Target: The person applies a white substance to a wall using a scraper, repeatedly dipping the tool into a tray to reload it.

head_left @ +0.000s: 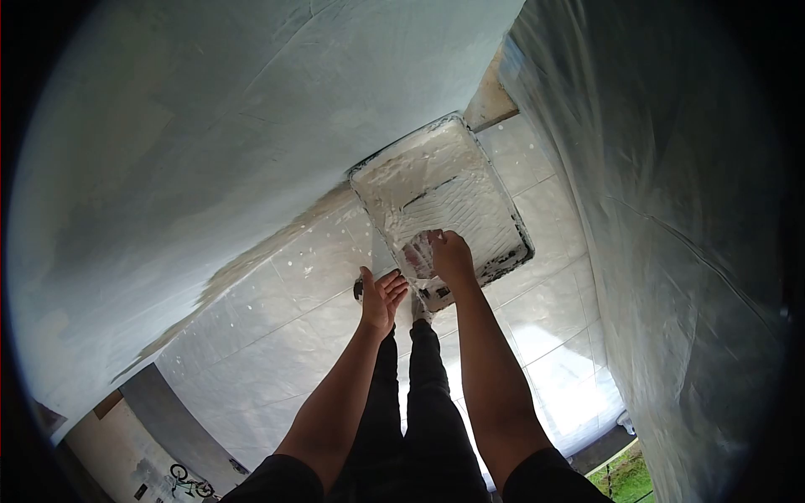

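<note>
A paint tray [457,197] with a ribbed slope, coated in whitish paint, stands on the floor beside the wall. Over its near left edge, my right hand [453,256] grips a clear, crumpled-looking thing [421,254] smeared with white; whether it is plastic or a cup I cannot make out. My left hand [383,298] is just left of the tray's near corner, palm up with fingers spread, and holds nothing.
A pale wall [210,168] rises on the left. Clear plastic sheeting [671,251] hangs on the right. White spots dot the covered tiled floor [277,327]. My legs [428,402] are below; a bicycle [191,484] shows at the bottom left.
</note>
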`<state>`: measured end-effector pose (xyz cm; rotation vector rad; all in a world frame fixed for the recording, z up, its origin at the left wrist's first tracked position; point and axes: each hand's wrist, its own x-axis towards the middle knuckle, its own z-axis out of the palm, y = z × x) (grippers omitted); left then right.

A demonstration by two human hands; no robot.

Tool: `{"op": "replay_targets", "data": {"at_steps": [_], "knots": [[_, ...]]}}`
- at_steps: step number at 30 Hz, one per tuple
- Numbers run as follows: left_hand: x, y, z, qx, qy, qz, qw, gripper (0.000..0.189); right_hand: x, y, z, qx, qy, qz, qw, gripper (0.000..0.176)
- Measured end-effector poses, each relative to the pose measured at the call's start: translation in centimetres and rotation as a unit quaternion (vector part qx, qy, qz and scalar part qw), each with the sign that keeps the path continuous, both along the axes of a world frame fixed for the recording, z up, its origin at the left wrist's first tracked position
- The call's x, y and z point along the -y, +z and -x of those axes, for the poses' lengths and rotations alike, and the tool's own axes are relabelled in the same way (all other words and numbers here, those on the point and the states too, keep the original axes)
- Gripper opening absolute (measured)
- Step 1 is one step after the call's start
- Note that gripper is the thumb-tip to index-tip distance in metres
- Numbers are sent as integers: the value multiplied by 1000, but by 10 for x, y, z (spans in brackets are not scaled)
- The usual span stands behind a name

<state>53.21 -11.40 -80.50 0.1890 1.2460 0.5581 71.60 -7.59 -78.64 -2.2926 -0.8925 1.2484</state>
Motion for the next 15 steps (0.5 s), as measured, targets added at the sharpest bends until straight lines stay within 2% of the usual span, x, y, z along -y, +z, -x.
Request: {"op": "replay_targets", "data": {"at_steps": [6, 8, 9, 11, 13, 15], "knots": [[-3, 3, 2, 20, 8, 14, 1000, 114, 34, -2, -15, 8, -38, -14, 999, 42], [-4, 3, 3, 25, 9, 14, 1000, 114, 57, -7, -10, 17, -81, -50, 995, 31], [-5, 3, 5, 27, 7, 14, 1000, 114, 72, -11, -5, 18, -80, -50, 995, 31], [-10, 3, 7, 23, 5, 9, 1000, 113, 103, -16, 7, -31, -173, -32, 984, 23], [-15, 3, 10, 18, 1, 6, 1000, 113, 113, 15, 25, -150, -315, -18, 937, 18], [-23, 3, 14, 18, -11, -20, 1000, 113, 130, 10, 44, -154, -372, -8, 915, 19]]}}
